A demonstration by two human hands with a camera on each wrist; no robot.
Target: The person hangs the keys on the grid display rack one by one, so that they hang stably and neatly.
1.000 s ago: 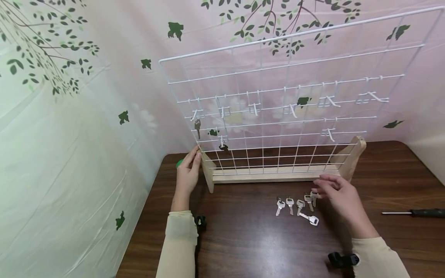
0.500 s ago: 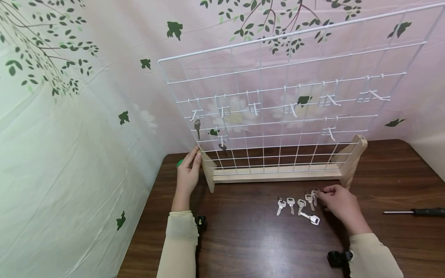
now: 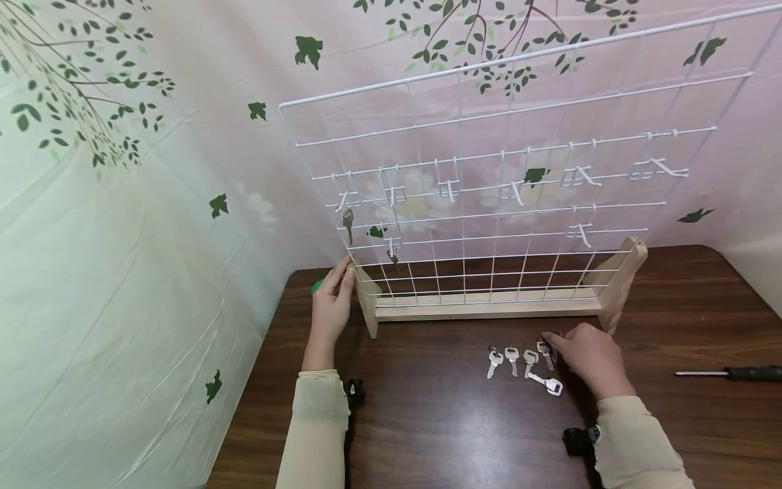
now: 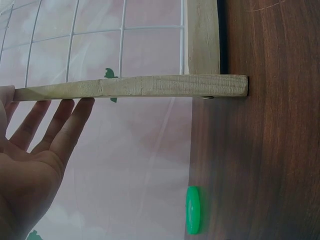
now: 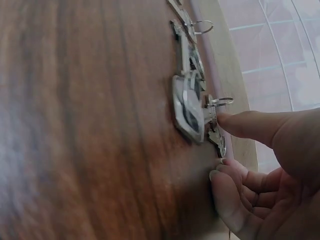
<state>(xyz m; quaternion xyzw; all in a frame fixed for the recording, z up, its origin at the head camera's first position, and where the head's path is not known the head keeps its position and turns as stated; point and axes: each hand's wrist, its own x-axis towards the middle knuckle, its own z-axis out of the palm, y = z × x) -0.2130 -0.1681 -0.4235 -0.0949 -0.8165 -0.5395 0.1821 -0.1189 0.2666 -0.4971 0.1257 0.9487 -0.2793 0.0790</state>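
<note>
Here the hands sit apart: left hand point(image 3: 330, 307) flat against rack point(image 3: 366, 299), right hand point(image 3: 588, 356) pinching key point(image 3: 551, 346).

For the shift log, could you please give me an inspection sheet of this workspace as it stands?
Surface: dark wooden table, bare in front.
Job's things: white wire grid rack on wooden stand; two keys hang on its left hooks; row of keys on the table.
Clutter: screwdriver at right; green disc by the stand.
Hands: left hand flat against the stand's left upright; right hand touching the rightmost key.
Cables: nothing seen.
Surroundings: leaf-print curtain.
</note>
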